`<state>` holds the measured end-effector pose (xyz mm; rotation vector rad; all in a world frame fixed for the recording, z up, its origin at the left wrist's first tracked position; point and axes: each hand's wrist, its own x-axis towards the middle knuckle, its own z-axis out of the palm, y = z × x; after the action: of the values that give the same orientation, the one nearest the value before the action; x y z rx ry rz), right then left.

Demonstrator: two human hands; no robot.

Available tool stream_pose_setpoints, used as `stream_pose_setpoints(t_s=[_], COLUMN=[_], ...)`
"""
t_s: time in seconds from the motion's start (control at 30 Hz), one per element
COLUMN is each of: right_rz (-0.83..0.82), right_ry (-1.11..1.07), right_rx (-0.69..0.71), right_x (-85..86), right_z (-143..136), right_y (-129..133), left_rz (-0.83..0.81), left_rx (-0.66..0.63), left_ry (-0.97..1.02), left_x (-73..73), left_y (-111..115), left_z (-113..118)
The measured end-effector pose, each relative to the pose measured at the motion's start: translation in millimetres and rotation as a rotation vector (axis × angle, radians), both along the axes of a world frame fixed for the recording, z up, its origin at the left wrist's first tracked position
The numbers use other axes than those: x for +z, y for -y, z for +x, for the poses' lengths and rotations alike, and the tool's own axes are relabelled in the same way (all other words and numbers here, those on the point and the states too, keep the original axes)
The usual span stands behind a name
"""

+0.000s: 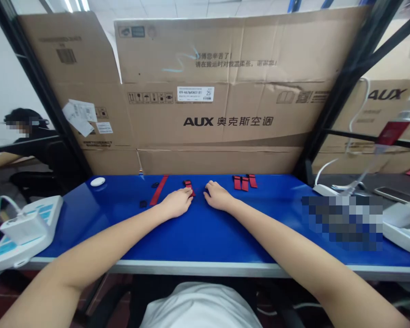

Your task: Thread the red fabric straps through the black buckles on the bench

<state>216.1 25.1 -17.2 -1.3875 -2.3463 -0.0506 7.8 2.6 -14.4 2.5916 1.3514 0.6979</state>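
Note:
My left hand (178,203) rests on the blue table top with its fingers closed over the near end of a short red strap (189,186), which has a black buckle at its far end. To the right, my right hand (219,196) lies on the table, its fingers loosely bent and its thumb apart, holding nothing I can see. Left of my left hand lies a longer red strap (159,190), flat and slanted. Two small black pieces sit by it, one black buckle-like piece (143,204) nearer me. Several short red straps with black buckles (245,183) lie beyond my right hand.
A cardboard panel (225,136) stands along the table's back edge. White power strips (37,232) lie at the left, with cables there and at the right. A round white disc (97,181) is at the back left. A person (37,141) sits beyond the left frame post.

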Motion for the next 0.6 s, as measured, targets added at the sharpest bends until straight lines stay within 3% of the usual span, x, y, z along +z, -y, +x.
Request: stream_pose_setpoints(t_s=[0.3,0.5,0.6], right_rz=[-0.208,-0.224,-0.247], right_ry=[-0.036,0.002,0.026], right_rx=[0.053,0.012,0.007], right_x=[-2.5,-3.9,-2.4], right_z=[1.9,2.9,2.7], right_y=[4.8,3.8,4.6], left_rz=[-0.075,-0.058,-0.107], left_rx=[-0.157,0.081,0.138], left_ry=[-0.015,0.011,0.001], left_x=[5.4,-1.7,-3.1], left_y=[-11.7,-12.5,-11.8], left_z=[1.4,-7.4,-12.2])
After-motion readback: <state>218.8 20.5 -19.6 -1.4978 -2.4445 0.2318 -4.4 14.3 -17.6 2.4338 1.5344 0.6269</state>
